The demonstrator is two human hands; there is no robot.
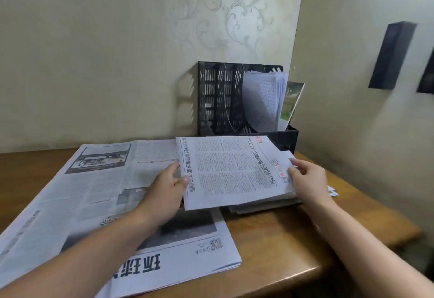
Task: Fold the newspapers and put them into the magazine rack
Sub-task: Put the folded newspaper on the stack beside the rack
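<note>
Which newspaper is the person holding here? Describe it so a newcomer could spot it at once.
Start at the black magazine rack against the wall on the wooden table. Just in front of it, the folded newspaper is held between the left hand and right hand. Unlike the big open newspaper lying flat to the left, it is small, folded and lifted.

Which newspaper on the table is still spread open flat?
The large newspaper on the left, lying unfolded under the left hand. The folded newspaper is gripped by both hands, the right hand at its other edge.
</note>
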